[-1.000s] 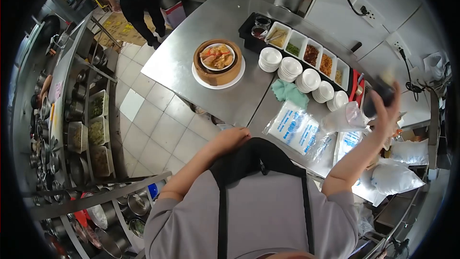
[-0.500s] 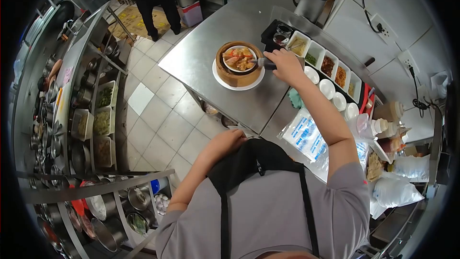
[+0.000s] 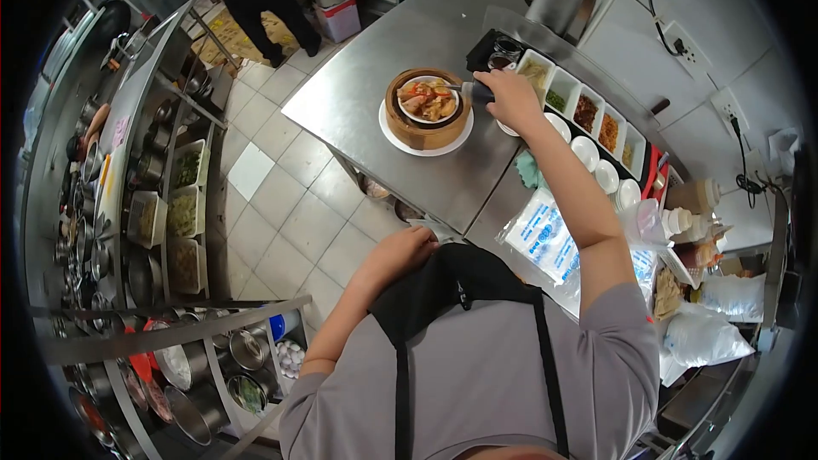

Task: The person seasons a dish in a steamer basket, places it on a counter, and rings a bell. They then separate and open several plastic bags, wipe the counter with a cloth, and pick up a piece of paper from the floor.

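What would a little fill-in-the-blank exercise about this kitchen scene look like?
1. The bamboo steamer holding the food stands on a round white ____.
2. The hand nearest that steamer is the person's ____ one.
3. There are ____ white rectangular containers in one row.
4. The pack of plastic bags is printed in ____.

Missing words: plate; right; five; blue.

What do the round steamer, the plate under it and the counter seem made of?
Steamer: probably bamboo or wood, given its tan-brown, layered wall. Plate: smooth white, ceramic or plastic. Counter: likely brushed stainless steel; grey with soft reflections.
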{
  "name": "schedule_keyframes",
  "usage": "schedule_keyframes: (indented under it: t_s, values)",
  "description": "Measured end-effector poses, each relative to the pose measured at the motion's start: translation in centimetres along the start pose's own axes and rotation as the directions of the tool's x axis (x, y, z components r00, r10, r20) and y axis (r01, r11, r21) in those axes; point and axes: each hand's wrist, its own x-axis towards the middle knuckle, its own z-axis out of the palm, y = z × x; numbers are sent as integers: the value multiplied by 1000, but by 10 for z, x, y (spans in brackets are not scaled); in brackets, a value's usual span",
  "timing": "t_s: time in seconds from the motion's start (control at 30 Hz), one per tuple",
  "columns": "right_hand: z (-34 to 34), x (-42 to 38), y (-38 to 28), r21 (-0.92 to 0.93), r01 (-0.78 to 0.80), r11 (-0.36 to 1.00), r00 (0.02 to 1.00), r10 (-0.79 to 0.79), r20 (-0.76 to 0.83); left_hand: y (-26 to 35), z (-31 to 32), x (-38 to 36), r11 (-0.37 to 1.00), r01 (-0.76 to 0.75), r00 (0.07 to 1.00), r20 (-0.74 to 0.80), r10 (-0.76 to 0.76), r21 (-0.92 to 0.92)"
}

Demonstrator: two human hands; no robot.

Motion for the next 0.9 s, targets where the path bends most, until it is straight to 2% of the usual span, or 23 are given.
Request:
schedule_keyframes:
  t_s: [0.1, 0.13, 0.17, 0.2, 0.23, 0.27, 0.33, 0.37, 0.4, 0.43, 0.47, 0.53, 0.6, 0.67, 0.73, 0.83, 0.9]
  values:
    - [-6, -26, 12, 425, -234, 875, 970, 240, 39, 2, 3, 7, 1000, -15, 999, -45, 14, -17]
    - [-13, -36, 15, 417, -256, 872, 964, 264, 39, 0, 4, 11, 999, -30, 999, -24, 30, -14]
    - [-22, -46, 20, 646, -348, 680, 930, 338, 145, -6, 6, 17, 997, -3, 998, -57, -1, -71]
    - [-32, -56, 25, 809, -412, 419, 889, 378, 257, -16, 9, 25, 992, 21, 996, -86, -32, -126]
    - [-42, -68, 28, 922, -340, 183, 889, 383, 252, -41, 19, 36, 948, 2, 989, -138, -49, -318]
    - [-60, -82, 25, 949, -316, 14, 846, 457, 274, -49, 16, 44, 932, 66, 985, -127, -119, -356]
    - [-89, -115, 34, 968, -239, -83, 772, 588, 241, -74, 24, 60, 760, 68, 954, -181, -240, -647]
    - [-110, -133, 40, 970, -235, -63, 728, 650, 218, -86, 25, 68, 642, 83, 938, -157, -308, -762]
    - [-133, -153, 45, 986, -165, 25, 699, 708, 99, -94, 25, 76, 508, 105, 923, -107, -370, -855]
    - [-155, -175, 49, 986, -106, 124, 659, 751, -24, -96, 25, 80, 474, 11, 934, -161, -320, -880]
    - [-172, -198, 61, 950, -158, 269, 573, 809, -134, -96, 26, 83, 427, -76, 936, -212, -282, -901]
    - [-215, -237, 71, 897, -231, 377, 431, 866, -253, -86, 17, 93, 394, -29, 902, -194, -386, -919]
    - [-229, -284, 104, 771, -412, 486, 295, 872, -391, -85, 15, 107, 398, 5, 857, -202, -475, -917]
    - [-233, -322, 129, 527, -670, 523, 160, 795, -585, -75, 13, 116, 408, -7, 856, -216, -469, -913]
    - [-220, -366, 162, 342, -792, 506, 132, 688, -713, -78, 13, 123, 416, -34, 818, -264, -510, -909]
    - [-187, -409, 186, 442, -809, 386, -72, 682, -728, -82, 10, 129, 433, -59, 827, -287, -483, -899]
    - [-160, -428, 195, 468, -804, 367, -104, 688, -718, -81, 9, 131, 435, -87, 843, -299, -447, -896]
